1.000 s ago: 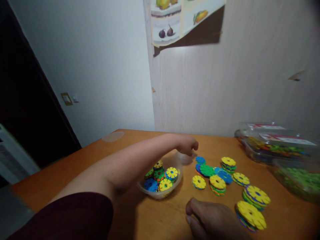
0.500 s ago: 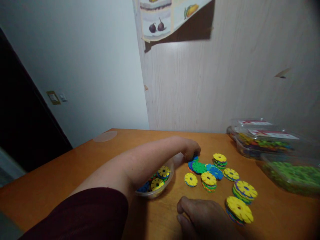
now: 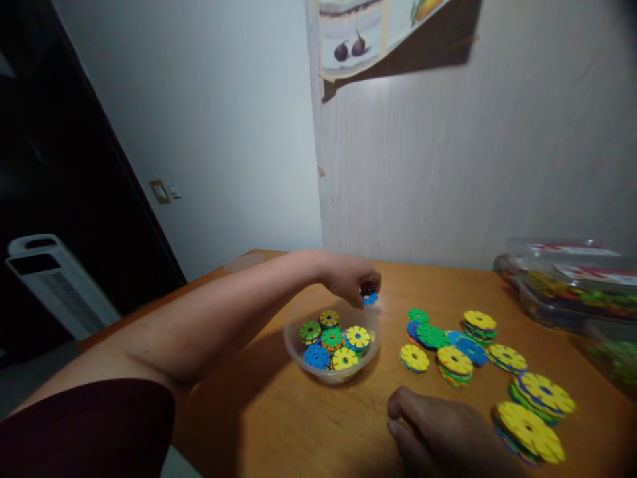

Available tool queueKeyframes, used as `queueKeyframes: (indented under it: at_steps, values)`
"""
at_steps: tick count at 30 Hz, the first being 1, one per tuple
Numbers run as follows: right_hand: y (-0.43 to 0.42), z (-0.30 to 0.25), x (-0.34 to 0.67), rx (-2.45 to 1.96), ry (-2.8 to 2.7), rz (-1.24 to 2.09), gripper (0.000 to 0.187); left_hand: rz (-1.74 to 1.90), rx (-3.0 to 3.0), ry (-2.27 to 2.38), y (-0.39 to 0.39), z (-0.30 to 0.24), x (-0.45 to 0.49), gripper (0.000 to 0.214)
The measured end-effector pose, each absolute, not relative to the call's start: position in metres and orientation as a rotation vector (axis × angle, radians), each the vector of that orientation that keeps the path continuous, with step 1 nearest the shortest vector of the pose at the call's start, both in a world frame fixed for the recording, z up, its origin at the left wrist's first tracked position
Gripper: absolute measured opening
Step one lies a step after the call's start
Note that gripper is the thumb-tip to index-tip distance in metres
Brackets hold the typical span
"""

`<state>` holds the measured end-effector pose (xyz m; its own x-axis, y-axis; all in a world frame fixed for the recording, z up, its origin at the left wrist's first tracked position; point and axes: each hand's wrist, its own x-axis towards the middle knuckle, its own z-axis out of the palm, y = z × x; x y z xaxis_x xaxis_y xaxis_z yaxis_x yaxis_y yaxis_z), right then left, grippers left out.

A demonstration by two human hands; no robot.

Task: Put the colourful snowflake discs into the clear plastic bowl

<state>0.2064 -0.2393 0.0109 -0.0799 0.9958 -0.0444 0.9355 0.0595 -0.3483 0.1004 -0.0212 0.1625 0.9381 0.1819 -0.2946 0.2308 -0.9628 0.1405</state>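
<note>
My left hand [image 3: 351,282] hovers over the far rim of a clear plastic bowl [image 3: 332,372], its fingers pinched on a small blue toothed disc [image 3: 369,299]. The bowl holds several coloured discs [image 3: 331,338]. To its right, more discs [image 3: 455,342] lie loose and in low stacks on the wooden table [image 3: 298,425], with larger yellow-topped stacks [image 3: 530,431] at the near right. My right hand [image 3: 442,441] rests on the table near the front edge, fingers curled under; nothing shows in it.
Clear plastic boxes [image 3: 567,279] with more coloured pieces stand at the far right by the pale wood wall. A white fan heater [image 3: 54,282] stands on the floor at the left, beside a dark doorway.
My left hand reached to the loose discs, pinched a blue one and drew back left over the bowl. The right hand stayed put. The camera shifted.
</note>
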Motion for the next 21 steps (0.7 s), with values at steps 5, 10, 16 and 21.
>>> queueKeyframes:
  at_steps: [5,10,16,21]
  values:
    - [-0.24,0.01,0.208,-1.982,-2.087,0.506,0.018,-0.452,2.804,0.454,-0.028,0.179,0.053,0.033]
    - [-0.24,0.011,0.21,-2.047,-2.074,0.6,0.021,-0.59,2.731,0.483,-0.039,0.171,0.03,0.04]
    - [-0.237,0.008,0.212,-2.074,-2.1,0.642,0.024,-0.739,2.598,0.555,-0.041,0.162,0.016,0.042]
    - [-0.238,0.01,0.21,-2.043,-2.11,0.595,0.021,-0.664,2.662,0.531,-0.035,0.166,0.029,0.034]
